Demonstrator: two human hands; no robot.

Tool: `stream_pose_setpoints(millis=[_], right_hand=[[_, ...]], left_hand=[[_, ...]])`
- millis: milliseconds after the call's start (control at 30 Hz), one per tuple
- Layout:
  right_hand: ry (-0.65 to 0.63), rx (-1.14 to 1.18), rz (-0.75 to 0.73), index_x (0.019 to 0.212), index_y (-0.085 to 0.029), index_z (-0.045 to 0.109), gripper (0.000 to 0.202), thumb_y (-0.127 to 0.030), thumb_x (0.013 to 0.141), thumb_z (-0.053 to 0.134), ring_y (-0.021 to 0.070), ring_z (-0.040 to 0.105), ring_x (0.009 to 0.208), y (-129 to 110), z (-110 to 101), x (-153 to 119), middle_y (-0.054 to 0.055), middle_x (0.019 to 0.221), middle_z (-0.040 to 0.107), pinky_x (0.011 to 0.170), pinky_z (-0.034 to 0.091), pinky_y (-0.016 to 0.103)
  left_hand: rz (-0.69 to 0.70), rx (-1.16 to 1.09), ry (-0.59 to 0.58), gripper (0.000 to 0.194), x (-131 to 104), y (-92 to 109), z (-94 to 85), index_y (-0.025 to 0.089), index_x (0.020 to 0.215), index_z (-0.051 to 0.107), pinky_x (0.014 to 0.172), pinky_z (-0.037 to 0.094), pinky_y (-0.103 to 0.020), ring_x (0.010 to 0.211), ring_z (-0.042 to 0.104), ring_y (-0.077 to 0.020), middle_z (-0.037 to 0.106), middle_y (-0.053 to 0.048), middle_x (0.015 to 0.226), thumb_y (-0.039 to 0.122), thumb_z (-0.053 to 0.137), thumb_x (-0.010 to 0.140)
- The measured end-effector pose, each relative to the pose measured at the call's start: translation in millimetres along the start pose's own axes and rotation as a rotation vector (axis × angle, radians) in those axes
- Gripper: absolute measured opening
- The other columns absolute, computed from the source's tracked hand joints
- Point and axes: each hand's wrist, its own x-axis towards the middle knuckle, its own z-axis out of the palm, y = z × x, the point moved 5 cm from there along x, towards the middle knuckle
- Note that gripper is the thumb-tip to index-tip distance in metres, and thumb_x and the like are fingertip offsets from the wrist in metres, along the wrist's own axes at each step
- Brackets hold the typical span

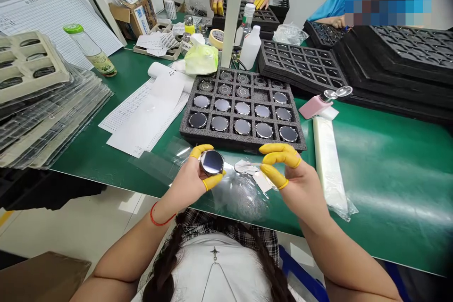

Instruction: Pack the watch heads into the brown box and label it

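Note:
A round watch head [212,162] with a dark glossy face and metal rim is gripped at its edges by my left hand [193,174], thumb and finger in yellow finger cots. To its right, my right hand [295,174], also in yellow finger cots, pinches what looks like a thin clear film [252,164], apart from the watch head. Below lie crumpled clear films [246,198] and a small white paper piece [262,182]. Just beyond both hands, a black foam tray [244,144] holds several watch heads, dark faces up in the near rows.
A pink pump bottle [313,106] and a long white wrapped pack [330,165] lie to the right. Paper sheets [148,113] and stacked trays [42,104] are on the left. A metal post [233,14] rises behind the foam tray. Across the table, another person's hands [262,2] work over trays.

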Motion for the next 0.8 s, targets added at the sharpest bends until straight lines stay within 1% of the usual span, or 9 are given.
stream_pose_setpoints(millis=[67, 133, 233, 300, 400, 533, 633, 733, 800], right_hand=[[-0.046, 0.118, 0.15, 0.078, -0.025, 0.07, 0.017, -0.041, 0.086, 0.074, 0.0264, 0.062, 0.112, 3, 5, 5, 0.007, 0.116, 0.071, 0.101, 0.046, 0.048], [-0.138, 0.222, 0.287, 0.073, -0.023, 0.069, 0.027, -0.047, 0.081, 0.078, 0.0272, 0.062, 0.112, 6, 17, 7, 0.008, 0.121, 0.071, 0.102, 0.046, 0.048], [-0.251, 0.406, 0.476, 0.069, -0.021, 0.068, 0.039, -0.057, 0.073, 0.082, 0.0264, 0.064, 0.109, 9, 37, 5, 0.008, 0.124, 0.07, 0.099, 0.048, 0.045], [-0.293, 0.505, 0.558, 0.069, -0.021, 0.069, 0.042, -0.06, 0.069, 0.085, 0.0253, 0.065, 0.107, 9, 46, 2, 0.008, 0.123, 0.071, 0.098, 0.05, 0.043], [-0.33, 0.575, 0.601, 0.071, -0.021, 0.071, 0.041, -0.058, 0.065, 0.088, 0.0241, 0.066, 0.104, 7, 53, 0, 0.006, 0.117, 0.074, 0.098, 0.051, 0.041], [-0.366, 0.614, 0.602, 0.072, -0.022, 0.071, 0.037, -0.053, 0.065, 0.09, 0.0218, 0.066, 0.097, 5, 55, -2, 0.004, 0.107, 0.075, 0.092, 0.052, 0.038], [-0.36, 0.603, 0.584, 0.072, -0.021, 0.071, 0.035, -0.05, 0.067, 0.09, 0.0217, 0.066, 0.099, 6, 54, -3, 0.005, 0.109, 0.075, 0.093, 0.051, 0.038], [-0.349, 0.575, 0.568, 0.072, -0.021, 0.07, 0.035, -0.05, 0.069, 0.089, 0.0222, 0.066, 0.102, 7, 52, -3, 0.005, 0.112, 0.074, 0.096, 0.05, 0.039], [-0.347, 0.57, 0.568, 0.073, -0.021, 0.07, 0.035, -0.05, 0.069, 0.088, 0.0224, 0.065, 0.103, 7, 52, -3, 0.006, 0.113, 0.074, 0.095, 0.051, 0.038]], left_hand=[[0.029, 0.042, -0.076, 0.064, -7, 3, 8.3, 0.027, 0.131, 0.049, 0.089, 0.061, -0.036, 0.092, 0.074, -0.0194, 0.07, -0.001, 0.108, 0.028, 0.082, 0.077], [0.066, 0.109, -0.125, 0.06, -12, 6, 15.0, 0.028, 0.129, 0.051, 0.086, 0.061, -0.033, 0.091, 0.072, -0.0182, 0.069, 0.0, 0.111, 0.028, 0.082, 0.077], [0.112, 0.166, -0.169, 0.055, -17, 12, 21.1, 0.028, 0.127, 0.054, 0.087, 0.06, -0.032, 0.094, 0.071, -0.0187, 0.068, -0.001, 0.115, 0.029, 0.081, 0.079], [0.117, 0.154, -0.194, 0.054, -19, 13, 23.3, 0.028, 0.129, 0.055, 0.088, 0.06, -0.033, 0.095, 0.071, -0.0193, 0.068, -0.002, 0.116, 0.028, 0.08, 0.081], [0.129, 0.136, -0.207, 0.055, -20, 15, 24.8, 0.029, 0.132, 0.055, 0.089, 0.059, -0.033, 0.099, 0.07, -0.0202, 0.068, -0.003, 0.121, 0.028, 0.079, 0.082], [0.128, 0.159, -0.204, 0.056, -22, 15, 25.3, 0.029, 0.134, 0.055, 0.091, 0.057, -0.033, 0.102, 0.069, -0.0211, 0.067, -0.004, 0.126, 0.033, 0.079, 0.083], [0.111, 0.165, -0.216, 0.058, -23, 15, 25.3, 0.03, 0.135, 0.053, 0.091, 0.056, -0.034, 0.103, 0.069, -0.0214, 0.067, -0.004, 0.126, 0.036, 0.079, 0.084], [0.119, 0.175, -0.223, 0.058, -23, 15, 24.9, 0.03, 0.136, 0.053, 0.093, 0.055, -0.035, 0.104, 0.068, -0.0216, 0.067, -0.004, 0.126, 0.034, 0.078, 0.084], [0.13, 0.182, -0.216, 0.056, -23, 15, 24.4, 0.029, 0.134, 0.054, 0.094, 0.054, -0.035, 0.106, 0.068, -0.0219, 0.066, -0.005, 0.126, 0.033, 0.078, 0.084]])
